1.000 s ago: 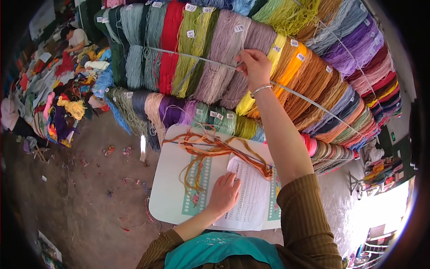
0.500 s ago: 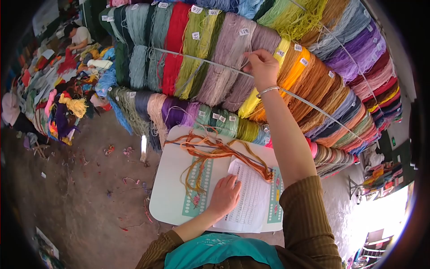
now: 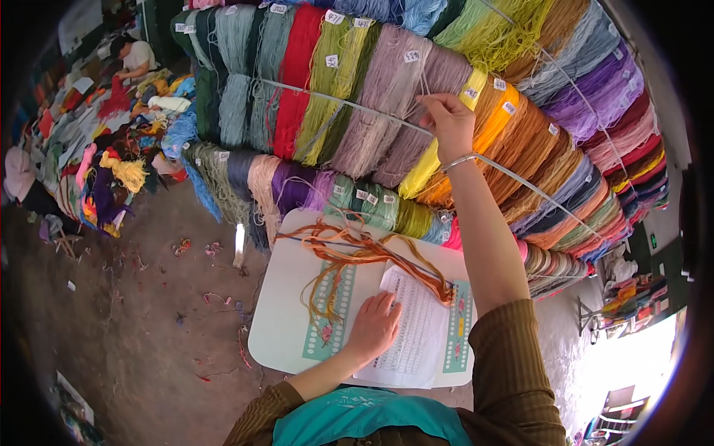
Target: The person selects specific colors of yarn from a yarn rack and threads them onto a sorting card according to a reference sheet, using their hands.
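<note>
Thumb and forefinger of my right hand (image 3: 448, 123) are pinched on thin mauve threads, drawn a little out from the mauve yarn hank (image 3: 390, 74) on the rack. A yellow hank (image 3: 419, 172) and orange hanks (image 3: 497, 111) hang just right of it. My left hand (image 3: 374, 327) lies flat on a printed sheet (image 3: 405, 349) on a white board (image 3: 279, 327), its fingers spread and holding nothing. Above the sheet, a bundle of orange and brown threads (image 3: 357, 253) stretches across the board.
A metal rod (image 3: 532, 184) crosses the hanging hanks. At the left, loose coloured yarn (image 3: 126, 171) is heaped, and a seated person (image 3: 136, 58) handles red material behind it. Thread scraps (image 3: 216, 299) lie on the floor. More yarn (image 3: 636, 290) shows at the far right.
My right hand has shifted slightly right and down, drawing the mauve threads outward. The view has moved a little; my left hand stays on the sheet.
</note>
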`<state>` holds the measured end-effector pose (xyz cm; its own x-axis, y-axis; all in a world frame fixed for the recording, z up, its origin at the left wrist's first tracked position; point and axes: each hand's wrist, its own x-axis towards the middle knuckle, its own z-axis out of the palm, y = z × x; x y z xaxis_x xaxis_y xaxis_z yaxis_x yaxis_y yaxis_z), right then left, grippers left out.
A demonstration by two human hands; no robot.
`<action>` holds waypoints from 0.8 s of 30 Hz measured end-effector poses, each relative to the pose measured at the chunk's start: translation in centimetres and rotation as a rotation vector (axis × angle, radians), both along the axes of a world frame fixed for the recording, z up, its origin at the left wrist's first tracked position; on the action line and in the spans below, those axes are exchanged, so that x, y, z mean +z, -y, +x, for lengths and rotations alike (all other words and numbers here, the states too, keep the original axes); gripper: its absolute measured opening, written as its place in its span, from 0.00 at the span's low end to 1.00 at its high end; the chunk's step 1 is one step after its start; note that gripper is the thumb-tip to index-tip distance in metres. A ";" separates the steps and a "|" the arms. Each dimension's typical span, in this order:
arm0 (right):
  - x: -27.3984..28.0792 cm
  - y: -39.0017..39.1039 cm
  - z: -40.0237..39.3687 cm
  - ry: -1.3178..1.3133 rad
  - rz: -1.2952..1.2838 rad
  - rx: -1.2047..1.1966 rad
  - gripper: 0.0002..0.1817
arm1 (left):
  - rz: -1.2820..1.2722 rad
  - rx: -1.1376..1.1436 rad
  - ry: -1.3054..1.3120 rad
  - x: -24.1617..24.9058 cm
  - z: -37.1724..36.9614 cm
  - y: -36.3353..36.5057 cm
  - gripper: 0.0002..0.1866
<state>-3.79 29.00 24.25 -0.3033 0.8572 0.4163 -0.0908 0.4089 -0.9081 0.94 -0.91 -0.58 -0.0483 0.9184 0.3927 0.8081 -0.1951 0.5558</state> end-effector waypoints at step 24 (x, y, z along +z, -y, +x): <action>-0.2 -2.1 -3.6 0.114 0.367 -0.467 0.12 | -0.003 0.001 0.002 0.4 -0.1 0.0 0.19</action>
<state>-7.38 31.10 24.03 0.0108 0.7168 0.6972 0.2635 0.6706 -0.6935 0.86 -0.94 -0.17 -0.0499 0.9197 0.3894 0.8069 -0.1926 0.5584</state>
